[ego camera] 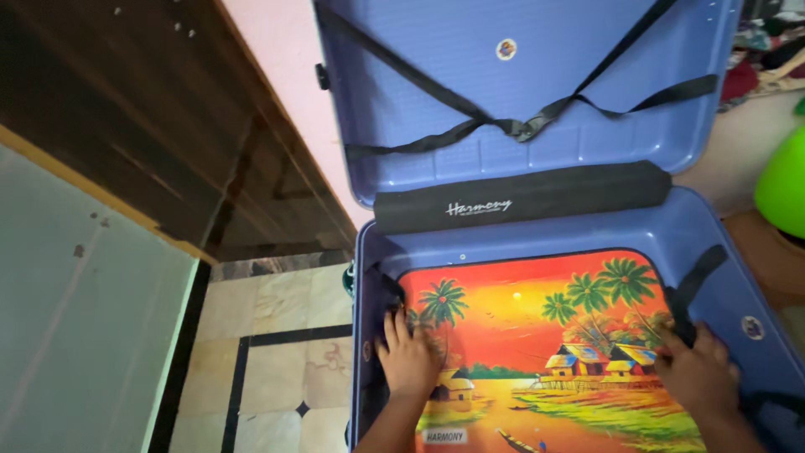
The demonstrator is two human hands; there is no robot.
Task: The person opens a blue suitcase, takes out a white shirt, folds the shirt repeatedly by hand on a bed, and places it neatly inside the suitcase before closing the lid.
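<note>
An open blue hard-shell suitcase (713, 243) lies on the floor, its lid (537, 101) standing up against the wall with black crossed straps (521, 127) buckled inside. In the lower half lies a flat bright panel (528, 335) printed with an orange sunset, palms and huts. My left hand (408, 356) rests flat on the panel's left edge, fingers spread. At the panel's right edge my right hand (696, 369) presses down beside a loose black strap (692, 289). Neither hand visibly grips anything.
A black padded strip (520, 197) covers the suitcase hinge. A tiled floor (268, 369) with dark lines lies to the left, with a dark wooden panel (168, 117) and a pale green surface (75, 319). A green round object (784, 180) and clothes (767, 50) sit at the right.
</note>
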